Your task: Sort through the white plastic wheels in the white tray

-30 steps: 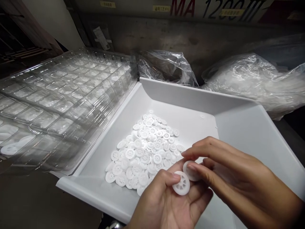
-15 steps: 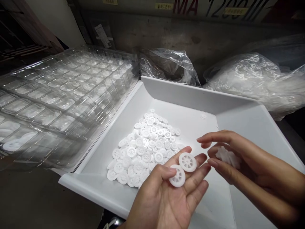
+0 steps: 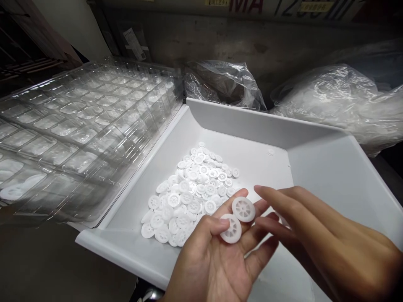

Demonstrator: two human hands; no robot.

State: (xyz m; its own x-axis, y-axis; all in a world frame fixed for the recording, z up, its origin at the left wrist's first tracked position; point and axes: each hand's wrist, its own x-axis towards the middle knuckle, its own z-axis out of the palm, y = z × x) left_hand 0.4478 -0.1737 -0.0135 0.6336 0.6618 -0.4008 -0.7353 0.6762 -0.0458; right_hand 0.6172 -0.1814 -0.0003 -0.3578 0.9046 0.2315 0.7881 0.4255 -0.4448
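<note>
Grey machine wall (image 3: 258, 46) behind white tray (image 3: 317, 167)

White spoked wheels (image 3: 242, 209), white bin (image 3: 317, 167). Clear blister trays (image 3: 82, 126), grid-patterned. Clear plastic bags (image 3: 333, 100), contents apparently white. Grey, stained machine panel (image 3: 220, 42) with red lettering.

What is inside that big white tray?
Inside the white tray lies a heap of small white spoked discs. Its near right floor is covered by the left hand and right hand, so anything there is hidden.
</note>
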